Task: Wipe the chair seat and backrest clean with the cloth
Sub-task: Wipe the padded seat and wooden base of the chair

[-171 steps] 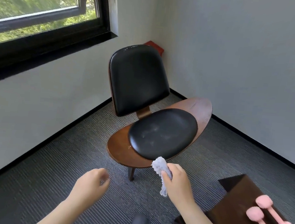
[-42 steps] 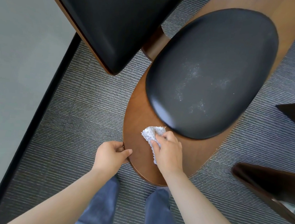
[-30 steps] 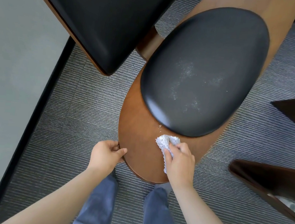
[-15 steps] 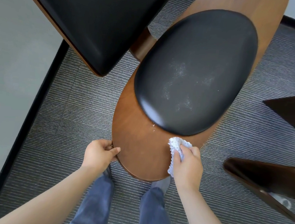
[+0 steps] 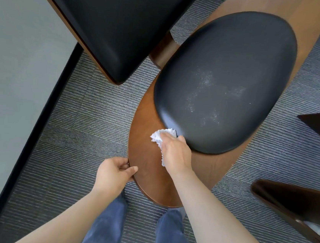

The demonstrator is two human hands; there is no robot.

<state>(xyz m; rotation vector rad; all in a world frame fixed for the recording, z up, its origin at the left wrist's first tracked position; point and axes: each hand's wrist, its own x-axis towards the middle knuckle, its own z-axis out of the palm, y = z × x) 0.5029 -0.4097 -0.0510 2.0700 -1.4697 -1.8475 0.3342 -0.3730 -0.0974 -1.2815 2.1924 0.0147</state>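
Observation:
The chair fills the upper view: a black oval seat cushion (image 5: pixel 224 80) with pale dusty specks near its middle, on a brown wooden seat shell (image 5: pixel 145 149). Its black backrest (image 5: pixel 110 20) slants across the top left. My right hand (image 5: pixel 175 153) presses a crumpled white cloth (image 5: pixel 158 136) onto the wood, right against the cushion's near-left edge. My left hand (image 5: pixel 114 173) grips the shell's near-left rim, thumb on top.
Grey striped carpet (image 5: pixel 77 123) lies under the chair, with a black skirting board and grey wall (image 5: pixel 14 70) to the left. A dark brown piece of furniture (image 5: pixel 293 201) stands at the right. My legs in blue jeans are below the seat edge.
My right hand swept the cloth rightward along the wood in front of the cushion, then came back left and up against the cushion's edge. The left hand has kept its grip on the rim.

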